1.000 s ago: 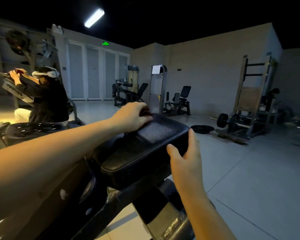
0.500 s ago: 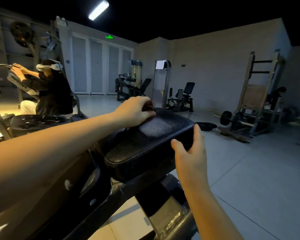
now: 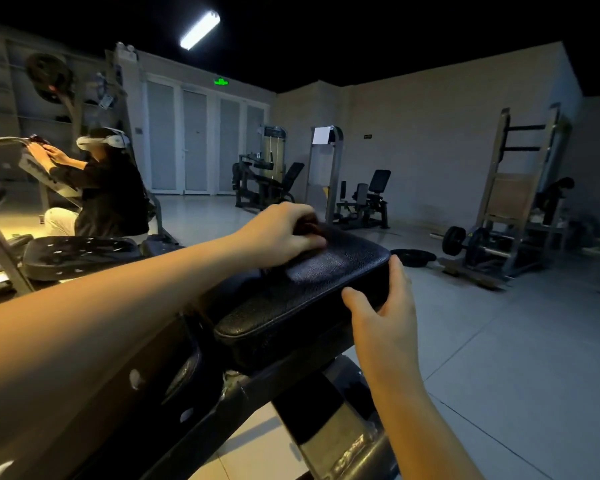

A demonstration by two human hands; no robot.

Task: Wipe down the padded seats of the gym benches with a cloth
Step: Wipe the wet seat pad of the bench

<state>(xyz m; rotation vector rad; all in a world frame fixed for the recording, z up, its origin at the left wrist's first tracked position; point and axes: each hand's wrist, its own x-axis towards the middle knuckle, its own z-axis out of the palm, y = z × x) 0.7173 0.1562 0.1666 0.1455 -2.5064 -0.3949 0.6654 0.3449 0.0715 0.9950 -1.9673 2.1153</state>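
While right hand [image 3: 383,317] clasps seat [image 3: 291,303], left hand [image 3: 279,230] grips cloth [image 3: 309,226].

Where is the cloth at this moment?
In the head view, near the centre: the cloth is held under the left hand on the far end of the black padded seat.
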